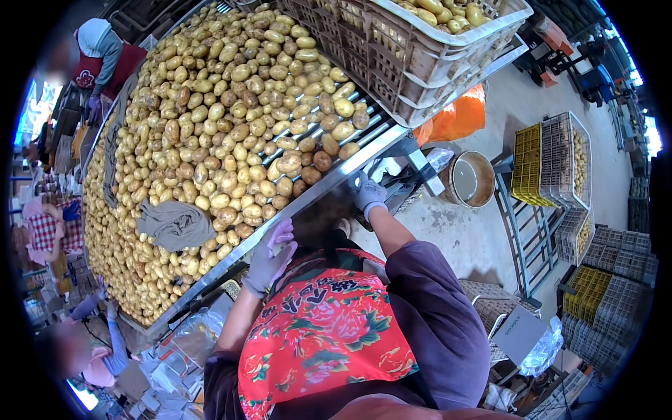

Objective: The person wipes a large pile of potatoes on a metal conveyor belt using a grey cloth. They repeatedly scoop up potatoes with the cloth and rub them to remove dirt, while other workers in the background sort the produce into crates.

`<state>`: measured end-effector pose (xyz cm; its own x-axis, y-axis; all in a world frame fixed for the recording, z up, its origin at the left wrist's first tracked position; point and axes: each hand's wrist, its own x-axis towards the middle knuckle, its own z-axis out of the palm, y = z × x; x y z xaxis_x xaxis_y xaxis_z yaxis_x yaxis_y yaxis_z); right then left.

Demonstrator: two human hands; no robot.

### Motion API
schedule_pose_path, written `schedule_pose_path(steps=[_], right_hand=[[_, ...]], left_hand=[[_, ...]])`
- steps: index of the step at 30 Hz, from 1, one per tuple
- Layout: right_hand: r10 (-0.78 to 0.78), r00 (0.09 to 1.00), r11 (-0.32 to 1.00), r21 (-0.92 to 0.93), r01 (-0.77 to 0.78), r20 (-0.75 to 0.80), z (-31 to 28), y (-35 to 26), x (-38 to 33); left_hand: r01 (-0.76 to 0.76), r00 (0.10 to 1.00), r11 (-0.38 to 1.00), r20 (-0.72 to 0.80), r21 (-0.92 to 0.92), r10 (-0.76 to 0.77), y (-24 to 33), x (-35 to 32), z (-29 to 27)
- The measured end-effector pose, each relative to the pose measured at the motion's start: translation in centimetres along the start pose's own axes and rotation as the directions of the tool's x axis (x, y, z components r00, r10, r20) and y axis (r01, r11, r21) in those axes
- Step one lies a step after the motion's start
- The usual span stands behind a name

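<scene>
The left hand (271, 260), gloved, sits by the metal rim (329, 187) of the sorting table with fingers loosely spread and nothing in them; the right hand (369, 196) is just beyond that edge, its grip impossible to tell from here. The potatoes (231, 112) lie heaped across the table, a great many still loose, while others already fill a big crate (413, 70) on its far right. Bare rollers (381, 115) show beside the crate, and a grey cloth (175, 224) rests on the heap. Around stand a bucket (449, 185), yellow crates (526, 164) and co-workers (112, 59).
</scene>
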<state>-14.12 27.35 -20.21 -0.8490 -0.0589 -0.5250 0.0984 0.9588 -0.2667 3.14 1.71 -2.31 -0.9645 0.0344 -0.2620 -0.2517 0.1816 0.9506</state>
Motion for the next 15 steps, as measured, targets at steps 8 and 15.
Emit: schedule_pose_path(steps=[8,15], right_hand=[[-0.107,0.986,0.992,-0.054,0.115,0.132,-2.8,2.6,-4.5],[-0.612,0.335,0.788,0.587,0.187,0.716,-11.1,-7.6,-11.5]], left_hand=[[-0.072,0.997,0.992,-0.013,0.101,0.074,0.4,-0.2,-0.3],[-0.037,0.999,0.989,-0.011,0.143,0.039,2.1,-1.4,-3.7]])
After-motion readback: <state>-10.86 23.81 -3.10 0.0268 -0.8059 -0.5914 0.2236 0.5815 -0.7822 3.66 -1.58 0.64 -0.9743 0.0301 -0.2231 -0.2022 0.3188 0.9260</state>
